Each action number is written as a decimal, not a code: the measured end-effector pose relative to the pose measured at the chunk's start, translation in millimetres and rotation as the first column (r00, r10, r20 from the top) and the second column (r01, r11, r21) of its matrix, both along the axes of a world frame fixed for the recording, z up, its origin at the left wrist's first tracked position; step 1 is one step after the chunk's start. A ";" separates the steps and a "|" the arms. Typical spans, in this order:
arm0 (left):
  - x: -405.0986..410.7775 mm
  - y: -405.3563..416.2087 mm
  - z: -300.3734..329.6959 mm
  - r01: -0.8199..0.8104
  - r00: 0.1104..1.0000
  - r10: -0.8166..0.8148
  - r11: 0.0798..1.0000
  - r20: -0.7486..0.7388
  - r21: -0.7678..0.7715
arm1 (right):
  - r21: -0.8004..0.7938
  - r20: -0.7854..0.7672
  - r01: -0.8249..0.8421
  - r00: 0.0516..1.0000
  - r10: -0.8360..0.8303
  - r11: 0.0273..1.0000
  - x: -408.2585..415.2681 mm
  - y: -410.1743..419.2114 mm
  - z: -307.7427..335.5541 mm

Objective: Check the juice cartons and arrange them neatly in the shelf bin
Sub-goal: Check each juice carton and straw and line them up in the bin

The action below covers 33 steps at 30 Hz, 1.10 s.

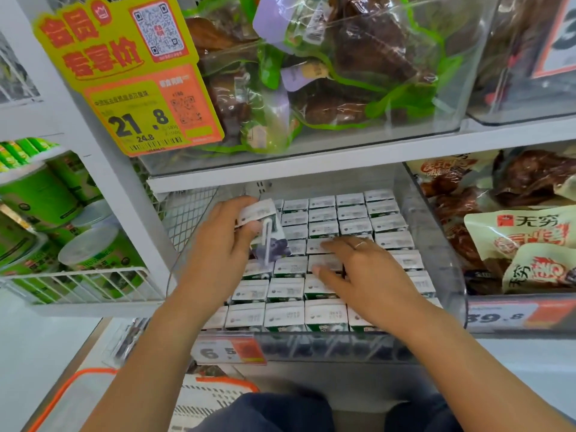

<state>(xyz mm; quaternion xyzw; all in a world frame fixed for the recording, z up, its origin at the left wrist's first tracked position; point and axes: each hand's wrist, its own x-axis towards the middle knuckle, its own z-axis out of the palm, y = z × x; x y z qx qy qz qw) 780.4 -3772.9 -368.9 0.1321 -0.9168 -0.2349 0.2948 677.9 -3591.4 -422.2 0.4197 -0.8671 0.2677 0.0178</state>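
One juice carton (268, 232) is out of the rows, tilted, lifted above the left side of the clear shelf bin (448, 263); its printed top faces the camera and a straw in its wrapper runs down the side with the blueberry picture. The left hand (224, 241) grips it, fingers curled round the upper end and thumb across the front. Looks like the check step: carton pulled up for inspection, probably the print on top, though that text is too blurred to read. The right hand (352, 269) lies flat and loose on the packed cartons (324, 313) at the middle of the bin, fingers straight, holding nothing; a ring shows on one finger. The rest of the cartons stand upright in tidy rows filling most of the bin, tops up. A gap seems to sit under the lifted carton at the left, though the hand hides most of it. Next move, as a guess: turn the carton upright, line it up with its row and drop it into the gap, right hand keeping the neighbours from shifting. Price tag (229, 350) on the bin's front edge; snack bags (517, 232) in the next bin to the right.
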 end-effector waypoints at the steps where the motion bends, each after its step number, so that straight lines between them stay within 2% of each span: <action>1: 2.0 9.9 -2.1 0.011 0.998 -0.002 0.990 -0.065 0.143 | -0.086 0.059 0.001 0.998 0.004 0.996 1.1 0.6 3.8; 3: 0.7 30.1 -5.8 0.079 0.987 -0.001 0.876 -0.161 0.476 | -0.271 0.188 0.003 0.981 0.050 0.963 3.8 3.1 10.1; 5: -4.9 48.3 -8.5 0.160 0.974 0.010 0.682 -0.228 0.713 | -0.411 0.241 0.005 0.965 0.104 0.912 6.3 5.6 13.9; 7: -9.1 61.5 -12.2 0.212 0.963 0.028 0.536 -0.268 0.817 | -0.497 0.281 0.020 0.949 0.139 0.867 8.6 9.0 15.0; 9: -10.3 68.5 -17.7 0.244 0.951 0.048 0.482 -0.304 0.841 | -0.513 0.267 0.020 0.954 0.137 0.858 9.9 13.3 14.6; 15: -4.7 73.3 -30.0 0.287 0.935 0.045 0.485 -0.351 0.826 | -0.446 0.168 0.005 0.983 0.078 0.895 11.9 15.2 7.6; 20: 1.6 67.5 -30.8 0.283 0.943 -0.004 0.544 -0.334 0.790 | -0.471 0.113 -0.014 0.991 0.076 0.882 17.1 11.7 8.3; 24: -0.4 65.7 -34.4 0.326 0.929 -0.004 0.483 -0.371 0.813 | -0.448 0.091 -0.021 0.993 0.069 0.894 19.1 11.7 9.6; 26: -2.1 66.1 -35.2 0.355 0.919 -0.015 0.468 -0.394 0.809 | -0.454 0.160 -0.012 0.982 0.095 0.891 18.0 12.2 11.3; 29: -2.3 65.6 -35.4 0.386 0.907 -0.029 0.459 -0.420 0.800 | -0.498 0.346 0.036 0.924 0.161 0.866 15.6 14.5 15.0; 33: -0.6 61.2 -34.9 0.418 0.896 -0.045 0.423 -0.442 0.804 | -0.550 0.466 0.095 0.859 0.211 0.830 12.0 19.2 21.2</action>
